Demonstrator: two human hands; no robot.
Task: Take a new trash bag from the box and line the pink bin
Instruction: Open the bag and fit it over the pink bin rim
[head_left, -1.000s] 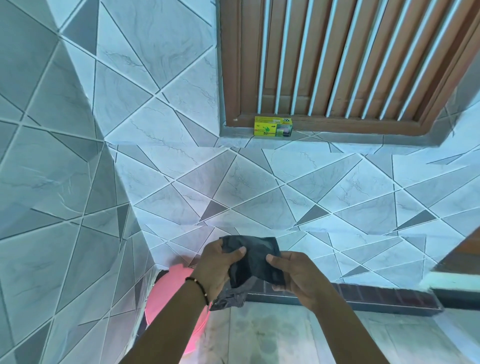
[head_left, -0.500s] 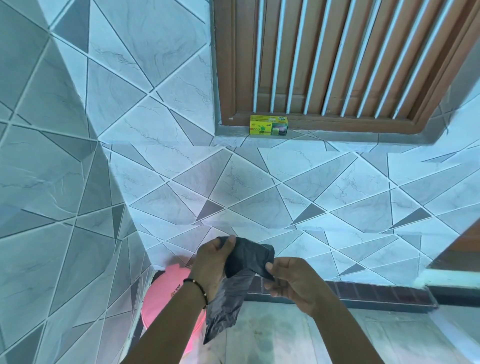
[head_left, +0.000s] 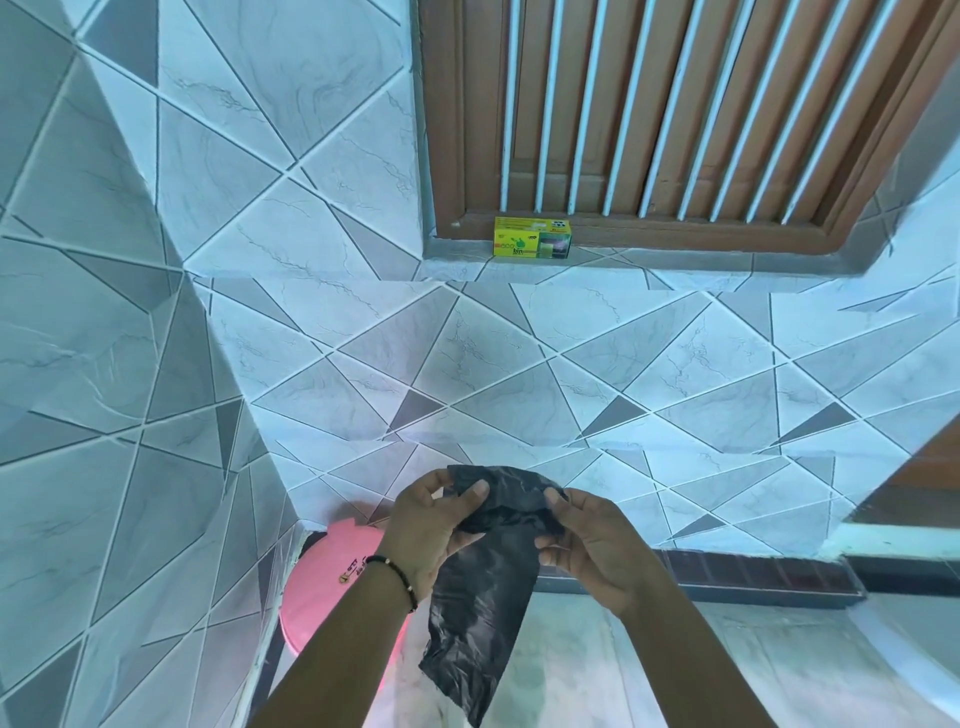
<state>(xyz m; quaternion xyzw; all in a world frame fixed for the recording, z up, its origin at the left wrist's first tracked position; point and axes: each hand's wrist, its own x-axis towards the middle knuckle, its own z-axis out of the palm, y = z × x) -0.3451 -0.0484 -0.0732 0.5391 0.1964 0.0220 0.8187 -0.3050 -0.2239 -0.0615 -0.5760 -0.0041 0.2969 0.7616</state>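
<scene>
A black trash bag (head_left: 485, 597), still partly folded, hangs from both my hands in front of the tiled wall. My left hand (head_left: 428, 530) pinches its top left edge, thumb over the plastic. My right hand (head_left: 597, 545) grips its top right edge. The loose lower part of the bag dangles down over the floor. The pink bin (head_left: 332, 577) stands below in the corner, partly hidden by my left forearm. The yellow-green bag box (head_left: 531, 244) sits on the window sill above.
A wooden window with white bars (head_left: 675, 119) is set in the tiled wall (head_left: 467, 353). Another tiled wall (head_left: 104, 364) closes the left side. A dark brick ledge (head_left: 753, 571) runs along the floor on the right, and a marble floor (head_left: 623, 675) lies below.
The folded bag has come open between my hands and its lower part now hangs much further down. Both hands stay at about the same spot.
</scene>
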